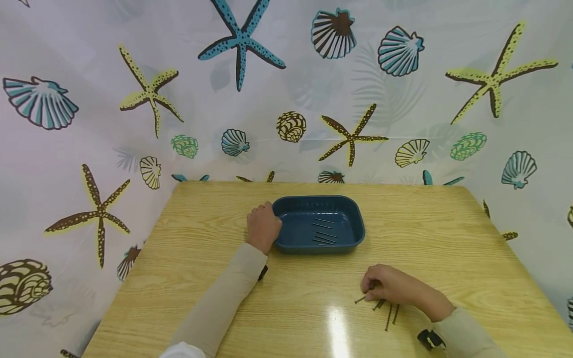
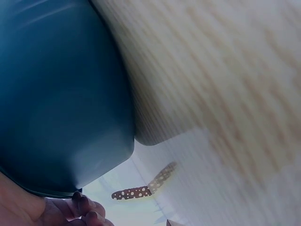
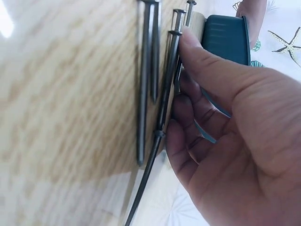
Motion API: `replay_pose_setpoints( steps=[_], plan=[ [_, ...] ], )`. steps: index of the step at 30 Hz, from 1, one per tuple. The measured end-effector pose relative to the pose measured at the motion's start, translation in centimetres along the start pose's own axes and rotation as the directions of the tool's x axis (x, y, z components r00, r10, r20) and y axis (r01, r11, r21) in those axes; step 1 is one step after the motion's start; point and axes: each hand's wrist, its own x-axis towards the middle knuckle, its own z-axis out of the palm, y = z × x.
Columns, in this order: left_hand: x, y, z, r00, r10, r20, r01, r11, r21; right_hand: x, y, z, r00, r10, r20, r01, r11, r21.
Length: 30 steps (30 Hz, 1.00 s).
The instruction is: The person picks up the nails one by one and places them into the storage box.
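Note:
A dark blue rectangular tray [image 1: 319, 249] stands on the table, with several thin metal nails [image 1: 324, 237] lying inside. My left hand [image 1: 263, 226] grips the tray's left rim; in the left wrist view its fingertips [image 2: 89, 207] curl at the edge of the tray wall [image 2: 66, 103]. Nearer the front right, my right hand [image 1: 394, 286] is low over several loose nails [image 1: 388, 318]. Its thumb and curled fingers pinch at a nail [image 1: 359, 300] there. In the right wrist view the thumb [image 3: 207, 61] lies against the nails [image 3: 145, 84], partly hiding them.
The wooden table [image 1: 201, 214] carries the tray and the loose nails. Behind it and at both sides hangs a white curtain [image 1: 268, 99] printed with starfish and shells. A bright glare [image 1: 337, 328] shows on the tabletop near the front.

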Motion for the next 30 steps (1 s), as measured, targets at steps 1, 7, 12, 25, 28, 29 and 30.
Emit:
replay_pose_setpoints(
  steps=[1,7,12,25,28,29,30],
  plan=[
    [0.0,0.0,0.0,1.000,0.001,-0.001,-0.001,1.000,-0.001,0.0,0.1,0.0,1.000,-0.007,-0.002,0.007,1.000,-0.008],
    [0.0,0.0,0.0,1.000,0.006,-0.012,-0.006,1.000,0.006,0.0,0.5,0.3,0.999,-0.049,-0.015,0.048,0.998,-0.050],
    [0.0,0.1,-0.1,1.000,0.012,-0.017,-0.012,1.000,0.001,-0.1,0.6,0.6,0.998,-0.058,-0.030,0.056,0.996,-0.070],
    [-0.2,0.1,-0.3,1.000,0.014,-0.024,-0.014,1.000,0.008,-0.2,-0.3,0.7,0.998,-0.026,-0.060,0.019,0.993,-0.113],
    [-0.2,0.1,-0.3,1.000,0.016,-0.024,-0.016,1.000,0.006,0.0,-0.4,0.7,0.999,-0.012,-0.049,0.008,0.996,-0.090],
    [-0.2,0.1,-0.3,1.000,0.017,-0.025,-0.017,1.000,0.005,0.0,-0.4,0.7,0.999,-0.006,-0.044,0.002,0.997,-0.082],
    [-0.2,0.1,-0.3,1.000,0.017,-0.023,-0.017,1.000,0.003,0.0,-0.4,0.6,0.999,-0.002,-0.042,-0.001,0.997,-0.077]
  ],
)
